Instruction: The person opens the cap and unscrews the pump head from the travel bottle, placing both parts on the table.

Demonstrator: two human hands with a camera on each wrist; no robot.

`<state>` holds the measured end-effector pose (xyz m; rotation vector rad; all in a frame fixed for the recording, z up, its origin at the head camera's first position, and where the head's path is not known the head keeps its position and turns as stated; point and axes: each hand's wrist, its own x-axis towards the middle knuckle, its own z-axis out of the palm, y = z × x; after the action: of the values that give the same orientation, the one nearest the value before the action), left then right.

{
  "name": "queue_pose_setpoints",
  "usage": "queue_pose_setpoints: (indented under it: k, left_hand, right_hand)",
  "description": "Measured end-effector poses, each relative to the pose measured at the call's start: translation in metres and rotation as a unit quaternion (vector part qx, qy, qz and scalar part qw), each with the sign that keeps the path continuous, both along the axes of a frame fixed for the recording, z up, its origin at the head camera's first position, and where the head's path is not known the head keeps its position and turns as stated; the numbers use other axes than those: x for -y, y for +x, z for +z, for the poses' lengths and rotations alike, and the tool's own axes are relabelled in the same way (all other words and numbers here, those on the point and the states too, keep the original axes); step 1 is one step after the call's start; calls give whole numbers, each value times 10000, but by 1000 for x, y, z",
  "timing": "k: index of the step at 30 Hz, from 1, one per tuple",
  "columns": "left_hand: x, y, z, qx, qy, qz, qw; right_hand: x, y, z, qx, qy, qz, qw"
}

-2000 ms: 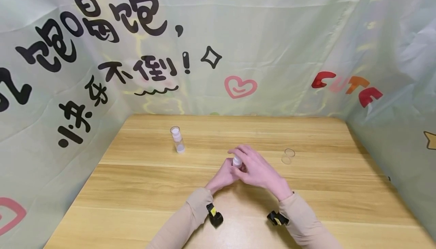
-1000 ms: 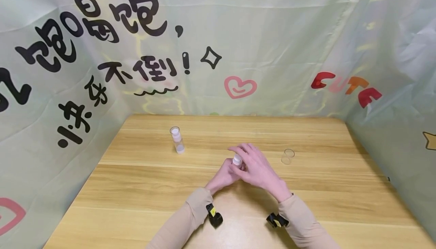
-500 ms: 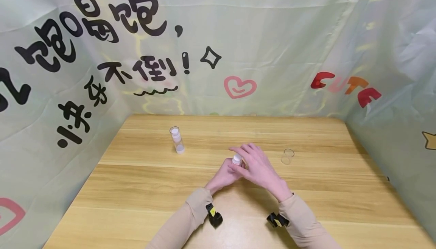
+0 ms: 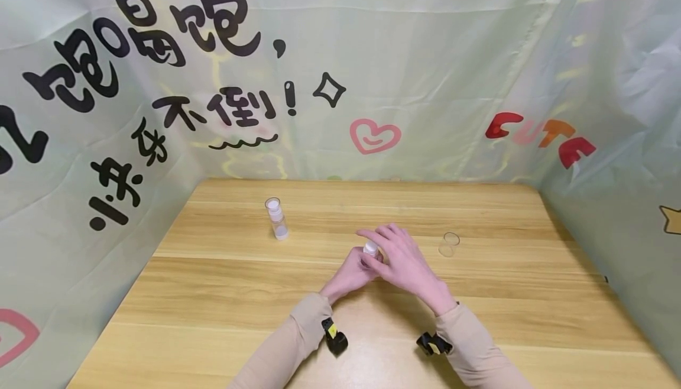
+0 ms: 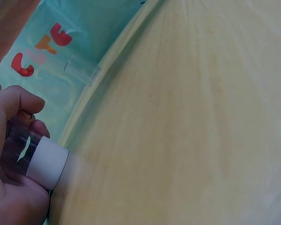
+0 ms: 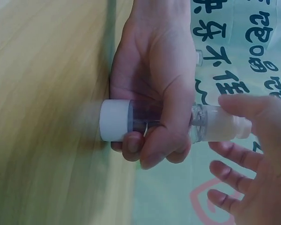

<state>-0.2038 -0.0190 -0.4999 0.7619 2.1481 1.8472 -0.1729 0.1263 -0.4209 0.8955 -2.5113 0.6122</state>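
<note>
My left hand (image 4: 347, 275) grips a small clear bottle (image 6: 116, 120) with a white base and a white top, its fingers curled round the middle. In the right wrist view the bottle stands out on both sides of the fist. The thumb of my right hand (image 4: 407, 263) lies on one side of the white top (image 6: 218, 123), and a fingertip touches the other side. The other right fingers are spread and loosely bent. In the left wrist view the white base (image 5: 48, 163) shows below the left palm, while the top is hidden.
A similar bottle (image 4: 278, 220), wearing a clear cap, stands upright at the back left of the wooden table (image 4: 223, 294). A loose clear cap (image 4: 449, 245) stands to the right of my hands. Printed cloth (image 4: 425, 70) walls the table's back and sides.
My right thumb and fingers have shifted slightly around the bottle's white top. The left hand keeps its grip in nearly the same place. The other bottle and the loose cap have not moved.
</note>
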Motion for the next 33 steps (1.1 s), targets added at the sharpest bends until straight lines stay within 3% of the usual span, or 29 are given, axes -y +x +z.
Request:
queue_pose_setpoints:
  k: [5, 10, 17, 23, 29, 33]
  left_hand:
    - [0, 0, -1, -135, -39, 28, 9999]
    - [0, 0, -1, -80, -125, 12, 9999]
    - [2, 0, -1, -212, -120, -12, 9997]
    - [1, 0, 0, -11, -58, -85, 9999]
    - [2, 1, -1, -216, -31, -101, 9997]
    - [2, 1, 0, -132, -79, -130, 9998]
  right_hand:
    - [-1, 1, 0, 183, -6, 120, 9998]
    - [1, 1, -1, 68, 68, -59, 9999]
    - [1, 2, 0, 113, 17, 24, 9999]
    - [0, 1, -2, 50, 157, -253, 9995]
    - [0, 2, 1, 107, 28, -70, 9999]
    - [0, 2, 0, 161, 56, -143, 9998]
